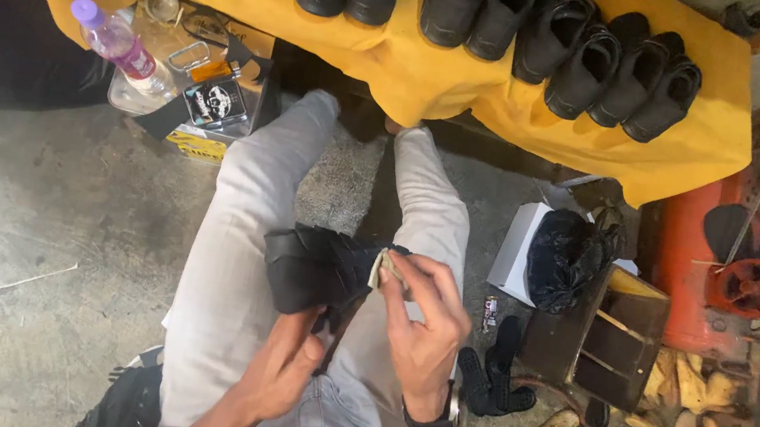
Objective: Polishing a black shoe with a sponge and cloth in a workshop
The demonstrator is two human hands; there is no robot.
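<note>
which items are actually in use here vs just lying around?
In use: black shoe on the lap, left hand under it, right hand pressing a small cloth to it.

Lying about: row of black shoes on yellow cloth, plastic bottle, black bag, wooden box.

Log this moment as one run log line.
left hand: grip on black shoe over lap | right hand: pressing small cloth to shoe | ahead: black shoes on yellow cloth
</note>
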